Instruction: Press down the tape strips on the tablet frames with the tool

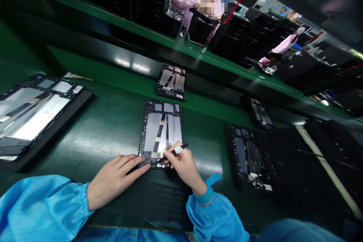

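Note:
An opened tablet (151,128) lies on the green bench in front of me, its silver inside, dark ribbon cable and board facing up. My left hand (115,176) rests with outstretched fingers on its lower left corner. In my right hand (183,164), closed in a pinch, is a slim black tweezer-like tool (171,154) with a white wrap. Its pointed tip is low over the tablet's bottom edge, beside small connectors; whether it touches them I cannot tell. A blue strap goes round my right wrist.
More opened tablets lie around: one behind (171,81), a large-looking one at left on a black pad (36,109), two at right (249,159), (260,112). Black sheets (300,166) cover the right side. Beyond a green ledge (113,17) stand stacked black trays (150,0) and people in pink sleeves.

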### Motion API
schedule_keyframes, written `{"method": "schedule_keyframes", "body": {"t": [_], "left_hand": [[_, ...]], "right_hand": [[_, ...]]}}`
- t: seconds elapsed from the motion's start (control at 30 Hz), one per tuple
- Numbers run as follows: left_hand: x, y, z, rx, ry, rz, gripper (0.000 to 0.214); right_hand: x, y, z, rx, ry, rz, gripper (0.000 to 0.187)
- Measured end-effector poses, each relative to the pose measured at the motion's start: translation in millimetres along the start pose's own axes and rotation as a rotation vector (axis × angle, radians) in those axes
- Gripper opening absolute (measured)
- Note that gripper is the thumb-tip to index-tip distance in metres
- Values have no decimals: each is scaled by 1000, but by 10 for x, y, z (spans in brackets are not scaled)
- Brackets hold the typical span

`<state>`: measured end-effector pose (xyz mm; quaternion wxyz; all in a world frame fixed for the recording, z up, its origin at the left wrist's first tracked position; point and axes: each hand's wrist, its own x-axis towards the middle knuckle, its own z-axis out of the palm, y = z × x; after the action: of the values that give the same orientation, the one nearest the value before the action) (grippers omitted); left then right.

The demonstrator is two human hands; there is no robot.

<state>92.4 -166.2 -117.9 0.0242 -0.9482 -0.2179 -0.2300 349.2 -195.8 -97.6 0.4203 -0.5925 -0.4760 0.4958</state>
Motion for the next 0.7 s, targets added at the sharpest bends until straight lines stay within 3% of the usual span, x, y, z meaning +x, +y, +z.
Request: {"method": "schedule_keyframes", "body": {"t": [0.3, 0.43, 0.5, 0.6, 0.63, 0.7], "left_hand": [[152, 137, 3, 47, -54, -55, 34], [49, 115, -23, -43, -41, -58, 37], [-32, 80, -45, -113, -19, -77, 36], [-70, 34, -51, -256, -28, -189, 32], [-49, 19, -41, -326, -45, -267, 31], [33, -8, -7, -502, -86, -501, 32]], "right_hand": [[2, -7, 4, -43, -3, -28, 19], [2, 39, -2, 7, 33, -33, 25], [15, 82, -18, 48, 142, -88, 30], [61, 166, -45, 73, 467, -236, 35], [81, 198, -49, 102, 550, -258, 36], [121, 267, -49, 211, 574, -210, 37]]}}
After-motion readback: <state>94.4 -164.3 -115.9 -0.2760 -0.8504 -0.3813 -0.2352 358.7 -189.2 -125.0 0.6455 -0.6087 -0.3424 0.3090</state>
